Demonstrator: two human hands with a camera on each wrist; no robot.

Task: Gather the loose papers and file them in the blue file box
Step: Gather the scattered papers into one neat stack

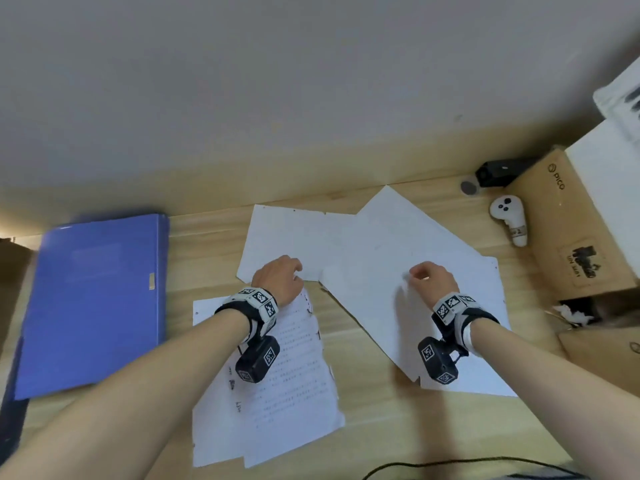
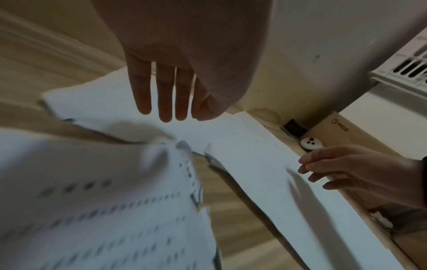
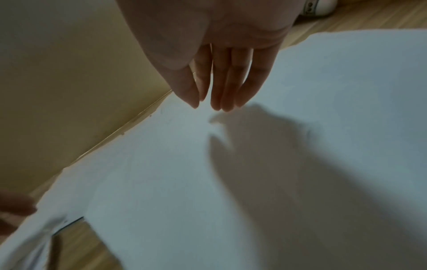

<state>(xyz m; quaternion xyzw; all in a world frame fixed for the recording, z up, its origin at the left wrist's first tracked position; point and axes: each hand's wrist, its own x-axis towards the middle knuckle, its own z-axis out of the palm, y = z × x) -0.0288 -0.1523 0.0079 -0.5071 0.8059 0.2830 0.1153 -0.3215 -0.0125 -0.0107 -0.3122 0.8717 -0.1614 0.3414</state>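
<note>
Loose white papers lie spread over the wooden desk: blank sheets (image 1: 298, 233) at the back, a large blank sheet (image 1: 415, 299) on the right, and a printed sheet (image 1: 287, 382) near me. The blue file box (image 1: 93, 299) lies flat and closed at the left. My left hand (image 1: 280, 275) hovers over the back sheets with straight fingers (image 2: 161, 98) pointing down, holding nothing. My right hand (image 1: 429, 275) hangs over the large sheet, its fingers (image 3: 219, 87) straight and close together, just above the paper (image 3: 254, 164).
A white controller (image 1: 509, 216) and a black device (image 1: 498, 171) sit at the back right beside a PICO cardboard box (image 1: 571, 220). A black cable (image 1: 467, 465) runs along the desk's near edge. The wall stands close behind the papers.
</note>
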